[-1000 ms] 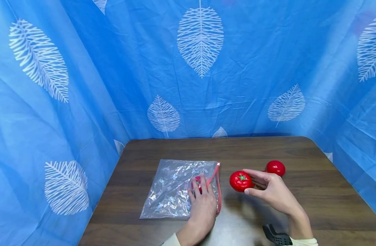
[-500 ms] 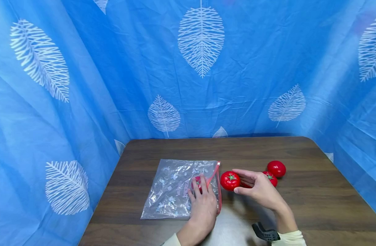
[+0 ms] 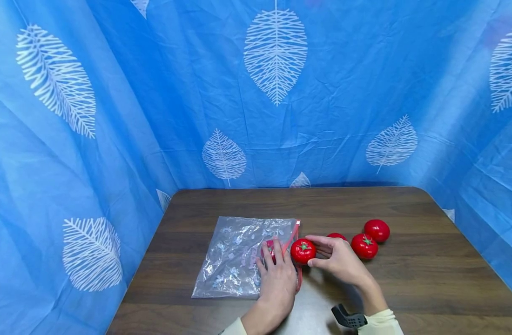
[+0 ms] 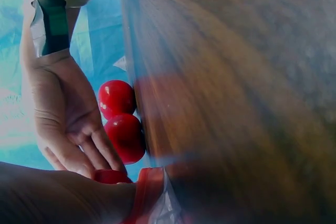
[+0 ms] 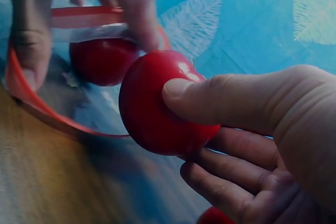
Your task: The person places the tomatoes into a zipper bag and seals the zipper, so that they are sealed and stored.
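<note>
A clear plastic zip bag (image 3: 228,260) with a red edge and printed pattern lies flat on the table. My left hand (image 3: 277,284) grips it by its mouth, fingers spread over the top layer. In the right wrist view the red rim (image 5: 86,17) is raised into a gap, and one tomato (image 5: 102,64) sits inside the bag. My right hand (image 3: 341,260) pinches another shiny red tomato (image 3: 303,251), green stem mark up, between thumb and fingers right at that mouth. The right wrist view shows the thumb (image 5: 181,90) pressed on its side.
Three more tomatoes stand to the right: one (image 3: 336,236) partly hidden behind my right hand, one with a green top (image 3: 365,245), and one (image 3: 377,230) touching it farther back. The brown wooden table (image 3: 440,279) ends at a blue leaf-patterned curtain (image 3: 323,93).
My right hand has carried its tomato leftward to the bag's mouth, uncovering the tomatoes behind it. My left hand stays in place on the bag.
</note>
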The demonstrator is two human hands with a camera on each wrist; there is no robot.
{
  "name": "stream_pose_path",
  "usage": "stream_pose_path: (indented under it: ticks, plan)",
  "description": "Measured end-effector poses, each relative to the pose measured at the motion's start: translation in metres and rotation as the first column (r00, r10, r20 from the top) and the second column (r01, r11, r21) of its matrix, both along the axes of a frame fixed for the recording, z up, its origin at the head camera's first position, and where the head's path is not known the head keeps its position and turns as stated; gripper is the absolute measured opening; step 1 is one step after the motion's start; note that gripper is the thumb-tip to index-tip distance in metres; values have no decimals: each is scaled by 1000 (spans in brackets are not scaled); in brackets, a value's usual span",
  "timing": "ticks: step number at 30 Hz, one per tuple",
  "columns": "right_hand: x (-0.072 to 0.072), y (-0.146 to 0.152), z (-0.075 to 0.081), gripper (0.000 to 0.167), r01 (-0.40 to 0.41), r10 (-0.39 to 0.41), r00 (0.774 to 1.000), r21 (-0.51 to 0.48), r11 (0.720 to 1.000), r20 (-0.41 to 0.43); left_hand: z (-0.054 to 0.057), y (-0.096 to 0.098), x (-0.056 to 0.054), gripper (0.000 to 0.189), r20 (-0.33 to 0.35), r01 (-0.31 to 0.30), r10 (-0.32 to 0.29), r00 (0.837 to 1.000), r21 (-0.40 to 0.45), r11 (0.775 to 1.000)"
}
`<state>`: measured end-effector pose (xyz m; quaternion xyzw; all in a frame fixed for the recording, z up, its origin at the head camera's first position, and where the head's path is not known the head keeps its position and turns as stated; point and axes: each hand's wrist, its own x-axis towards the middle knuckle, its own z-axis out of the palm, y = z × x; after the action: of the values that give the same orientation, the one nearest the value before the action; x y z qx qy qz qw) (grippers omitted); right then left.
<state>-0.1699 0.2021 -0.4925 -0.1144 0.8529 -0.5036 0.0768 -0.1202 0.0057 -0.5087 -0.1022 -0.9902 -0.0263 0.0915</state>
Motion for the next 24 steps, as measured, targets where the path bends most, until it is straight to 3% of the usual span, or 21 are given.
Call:
stream_pose_path:
  ticks: [8, 15, 24]
  plan:
    - [-4, -9, -11, 64, -29, 29, 999, 8, 1000, 12, 1, 0, -1, 81, 36, -7, 7, 999, 2, 1000]
    - [-6, -18, -15, 64, 16, -17, 1000, 47, 999, 23, 3, 1, -3, 86, 57, -4, 3, 998, 1, 1000]
    - [-6, -23, -17, 64, 36, -37, 999, 37, 999, 18, 3, 2, -2, 80, 26, -9, 9, 1000, -15, 1000]
